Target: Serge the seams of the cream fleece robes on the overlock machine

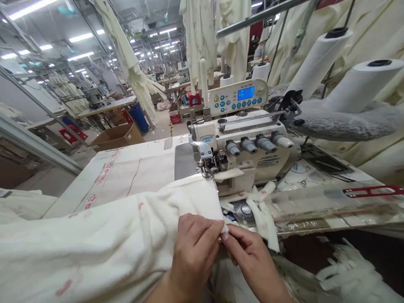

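Note:
A cream fleece fabric piece (120, 227) with small reddish marks spreads from the lower left across the table. Its far end lies under the presser foot of an overlock sewing machine (240, 151). On the fabric's right edge, close in front of the machine, my left hand (197, 240) pinches the cloth with bent fingers. Touching it from the right, my right hand (249, 256) grips the same edge between thumb and fingers. The fingertips of both hands meet there, partly hiding the edge. Cut fabric strips (261, 214) lie just right of the hands.
Large white thread cones (318, 63) stand behind the machine at right. Red-handled tweezers (372, 191) lie on the table's right side. A cardboard box (118, 136) is on the floor beyond the table (104, 168). Cream garments (198, 38) hang above. More scraps (353, 269) are piled at lower right.

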`<control>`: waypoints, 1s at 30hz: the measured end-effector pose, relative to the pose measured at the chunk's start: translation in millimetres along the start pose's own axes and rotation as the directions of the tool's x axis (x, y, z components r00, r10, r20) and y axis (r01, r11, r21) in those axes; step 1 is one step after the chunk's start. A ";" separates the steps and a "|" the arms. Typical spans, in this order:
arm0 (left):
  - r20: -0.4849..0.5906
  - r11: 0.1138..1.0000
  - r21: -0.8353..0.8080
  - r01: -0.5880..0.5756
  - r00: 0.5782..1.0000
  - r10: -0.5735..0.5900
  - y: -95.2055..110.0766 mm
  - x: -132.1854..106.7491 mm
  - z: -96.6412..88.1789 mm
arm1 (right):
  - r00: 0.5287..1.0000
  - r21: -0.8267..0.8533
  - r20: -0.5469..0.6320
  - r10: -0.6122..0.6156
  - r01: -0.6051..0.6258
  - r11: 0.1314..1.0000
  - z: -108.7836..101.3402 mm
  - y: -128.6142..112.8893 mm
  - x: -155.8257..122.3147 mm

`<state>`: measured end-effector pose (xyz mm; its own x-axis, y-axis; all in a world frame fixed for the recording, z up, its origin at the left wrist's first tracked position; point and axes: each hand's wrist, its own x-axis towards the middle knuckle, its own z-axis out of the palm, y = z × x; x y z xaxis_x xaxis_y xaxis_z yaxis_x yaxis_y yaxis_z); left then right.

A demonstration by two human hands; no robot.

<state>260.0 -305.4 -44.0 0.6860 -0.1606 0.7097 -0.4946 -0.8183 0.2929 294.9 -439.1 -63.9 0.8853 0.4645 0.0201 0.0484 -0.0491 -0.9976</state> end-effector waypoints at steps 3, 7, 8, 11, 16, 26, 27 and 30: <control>0.003 0.992 0.049 -0.121 0.993 0.121 -3.7 -2.3 -4.0 | 0.998 0.085 0.039 0.047 -0.050 0.995 -1.8 -1.1 -4.4; 0.000 0.971 0.103 -0.217 0.976 0.218 -6.6 -5.7 -7.0 | 0.984 -0.156 0.029 -0.175 0.177 0.972 -11.0 3.1 -4.4; 0.002 0.972 0.102 -0.213 0.977 0.214 -6.2 -5.4 -7.5 | 0.950 -0.293 -0.015 -0.313 0.295 0.909 -14.4 4.8 -1.7; 0.032 0.974 0.050 -0.219 0.976 0.217 -5.3 3.8 -11.6 | 0.695 -0.638 -0.016 -0.719 0.547 0.542 -24.0 8.3 11.3; 0.224 0.993 0.082 0.088 0.969 -0.105 -31.0 51.0 -23.6 | 0.551 -0.663 0.180 -0.815 0.680 0.314 -29.5 6.7 25.8; 0.349 0.880 0.223 0.419 0.809 -0.474 -73.8 83.3 -5.6 | 0.594 -0.742 0.164 -0.787 0.600 0.298 -35.8 12.0 22.8; 0.346 0.882 0.223 0.416 0.811 -0.471 -74.1 83.4 -5.1 | 0.597 -0.744 0.166 -0.785 0.598 0.298 -37.0 12.5 23.2; 0.343 0.885 0.219 0.411 0.817 -0.464 -77.2 87.1 -2.4 | 0.598 -0.745 0.163 -0.785 0.596 0.300 -39.1 13.0 26.4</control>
<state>356.7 -254.9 -3.3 0.9727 0.0598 0.2241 -0.0387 -0.9109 0.4108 336.9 -462.1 -73.8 0.4165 0.4602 0.7841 0.8864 -0.3971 -0.2378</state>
